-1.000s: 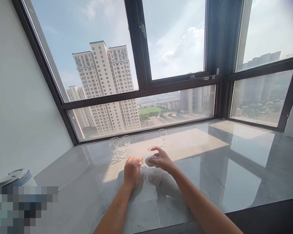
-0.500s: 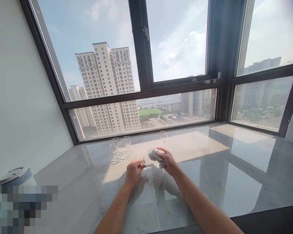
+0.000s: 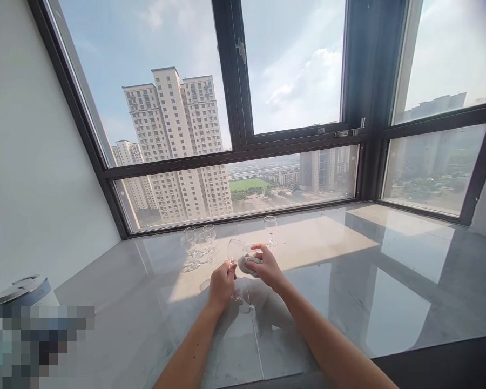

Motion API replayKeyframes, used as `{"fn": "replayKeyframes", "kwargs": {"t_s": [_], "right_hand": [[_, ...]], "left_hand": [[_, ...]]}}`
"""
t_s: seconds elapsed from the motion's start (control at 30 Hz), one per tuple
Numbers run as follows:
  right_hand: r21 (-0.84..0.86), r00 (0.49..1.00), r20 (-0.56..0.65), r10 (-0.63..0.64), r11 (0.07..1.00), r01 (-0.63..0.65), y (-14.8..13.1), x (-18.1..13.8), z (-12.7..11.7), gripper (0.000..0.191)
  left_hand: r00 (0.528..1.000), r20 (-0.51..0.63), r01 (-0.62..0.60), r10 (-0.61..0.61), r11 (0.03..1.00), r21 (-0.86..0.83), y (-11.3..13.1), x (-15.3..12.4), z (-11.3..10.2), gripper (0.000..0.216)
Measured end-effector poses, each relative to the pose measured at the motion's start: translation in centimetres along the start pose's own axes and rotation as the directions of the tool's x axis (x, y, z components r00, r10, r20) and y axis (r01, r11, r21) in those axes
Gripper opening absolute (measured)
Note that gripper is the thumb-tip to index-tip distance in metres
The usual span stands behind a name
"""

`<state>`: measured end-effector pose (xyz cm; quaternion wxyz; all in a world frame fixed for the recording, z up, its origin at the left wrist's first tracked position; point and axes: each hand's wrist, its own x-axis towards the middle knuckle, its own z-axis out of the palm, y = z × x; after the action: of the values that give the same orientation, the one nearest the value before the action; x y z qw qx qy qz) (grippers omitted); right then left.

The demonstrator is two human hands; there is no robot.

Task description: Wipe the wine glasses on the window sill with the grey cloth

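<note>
My left hand (image 3: pixel 222 284) is closed around the stem of a clear wine glass (image 3: pixel 235 248), tilted with its bowl up and its foot toward the lower left. In my right hand (image 3: pixel 267 268) is a bunched light grey cloth (image 3: pixel 249 265), held close beside the glass's bowl. Whether the cloth touches the glass I cannot tell. Another curved glass edge shows just behind my right fingers, too faint to place. Beyond my left hand several clear wine glasses (image 3: pixel 190 246) stand upright together. A single wine glass (image 3: pixel 270 229) stands beyond my right hand.
The glossy grey tiled sill (image 3: pixel 308 302) reflects my arms and the windows. Dark window frames (image 3: pixel 178 162) bound it at the back. A lidded cup (image 3: pixel 22 292) is at the left, above a pixelated patch. The sill's front edge runs along the lower right.
The wine glass has been tipped, its bowl now standing out above my left hand. My right hand with the cloth has shifted left and slightly down, closer to my left hand.
</note>
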<state>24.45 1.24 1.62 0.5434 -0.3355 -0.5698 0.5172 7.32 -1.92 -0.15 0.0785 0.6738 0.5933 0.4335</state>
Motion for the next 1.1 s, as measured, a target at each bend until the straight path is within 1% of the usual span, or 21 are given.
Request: {"fn": "replayKeyframes", "kwargs": {"t_s": [0.1,0.17,0.2,0.23,0.3,0.37,0.43,0.47,0.53,0.6,0.63,0.73,0.77,0.8,0.87,0.93,0.97,1.0,1.03,1.07,1.1], "right_hand": [[0.112,0.999,0.013,0.04,0.993,-0.041,-0.5,-0.1,-0.2,0.06],[0.204,0.999,-0.017,0.047,0.978,-0.043,-0.6,0.2,-0.6,0.062],[0.234,0.997,-0.054,0.048,0.972,-0.034,-0.6,0.4,-0.9,0.063],[0.249,0.993,-0.104,0.05,0.968,-0.023,-0.5,0.6,-1.1,0.063],[0.24,0.972,-0.227,0.054,0.971,0.002,-0.3,0.9,-1.5,0.062],[0.2,0.937,-0.344,0.055,0.98,0.016,-0.1,1.1,-1.7,0.059],[0.143,0.918,-0.393,0.052,0.99,0.006,0.2,1.1,-1.6,0.056],[0.112,0.923,-0.382,0.048,0.994,-0.005,0.3,1.0,-1.4,0.055],[0.055,0.956,-0.289,0.046,0.998,-0.031,0.8,0.8,-0.7,0.055],[0.014,0.989,-0.136,0.056,0.998,-0.055,1.3,0.5,0.1,0.056],[-0.001,0.997,-0.053,0.062,0.998,-0.062,1.5,0.4,0.4,0.057],[-0.009,0.981,0.165,0.1,0.995,-0.1,1.8,0.1,1.0,0.06],[0.002,0.97,0.212,0.119,0.993,-0.122,1.7,0.0,1.0,0.061],[0.021,0.962,0.238,0.135,0.989,-0.144,1.4,-0.1,0.9,0.062],[0.067,0.955,0.251,0.16,0.981,-0.182,0.8,-0.3,0.6,0.064],[0.106,0.944,0.276,0.178,0.971,-0.214,0.1,-0.5,0.3,0.065],[0.129,0.933,0.308,0.185,0.964,-0.233,-0.3,-0.6,0.1,0.066],[0.157,0.921,0.343,0.185,0.955,-0.251,-0.6,-0.6,-0.1,0.067],[0.192,0.91,0.374,0.177,0.946,-0.262,-0.9,-0.6,-0.2,0.067],[0.234,0.908,0.388,0.158,0.936,-0.263,-1.1,-0.5,-0.4,0.067],[0.283,0.918,0.375,0.129,0.927,-0.246,-1.3,-0.4,-0.7,0.067]], "left_hand": [[0.998,0.033,0.052,-0.056,0.991,0.12,-0.5,0.0,0.1,0.038],[0.995,0.08,0.044,-0.055,0.991,0.129,-0.7,0.0,0.3,0.035],[0.993,0.104,0.043,-0.054,0.993,0.105,-0.7,0.0,0.4,0.034],[0.991,0.123,0.052,-0.059,0.997,0.058,-0.8,0.1,0.6,0.034],[0.986,0.143,0.1,-0.083,0.989,-0.111,-0.8,0.2,0.9,0.035],[0.984,0.135,0.156,-0.119,0.937,-0.313,-0.8,0.5,0.9,0.037],[0.982,0.128,0.187,-0.142,0.858,-0.479,-0.6,0.8,0.6,0.045],[0.981,0.131,0.194,-0.146,0.816,-0.544,-0.4,0.9,0.3,0.047],[0.979,0.151,0.203,-0.137,0.725,-0.658,0.0,0.9,-0.2,0.047],[0.976,0.182,0.214,-0.116,0.629,-0.747,0.3,0.9,-0.7,0.042],[0.975,0.195,0.222,-0.11,0.592,-0.775,0.5,0.8,-0.8,0.04],[0.959,0.244,0.283,-0.144,0.502,-0.817,0.7,0.7,-1.1,0.037],[0.945,0.277,0.327,-0.174,0.446,-0.833,0.7,0.7,-1.1,0.037],[0.927,0.313,0.371,-0.209,0.369,-0.852,0.7,0.7,-1.1,0.037],[0.888,0.367,0.42,-0.276,0.166,-0.892,0.8,0.8,-1.2,0.031],[0.86,0.382,0.393,-0.339,-0.036,-0.919,0.7,1.0,-1.3,0.021],[0.846,0.377,0.361,-0.377,-0.113,-0.925,0.7,1.2,-1.4,0.017],[0.828,0.373,0.332,-0.419,-0.169,-0.928,0.5,1.3,-1.4,0.014],[0.809,0.369,0.312,-0.458,-0.196,-0.929,0.4,1.4,-1.4,0.012],[0.793,0.357,0.302,-0.494,-0.191,-0.934,0.2,1.5,-1.4,0.01],[0.786,0.335,0.303,-0.519,-0.148,-0.941,0.0,1.5,-1.4,0.009]]}}
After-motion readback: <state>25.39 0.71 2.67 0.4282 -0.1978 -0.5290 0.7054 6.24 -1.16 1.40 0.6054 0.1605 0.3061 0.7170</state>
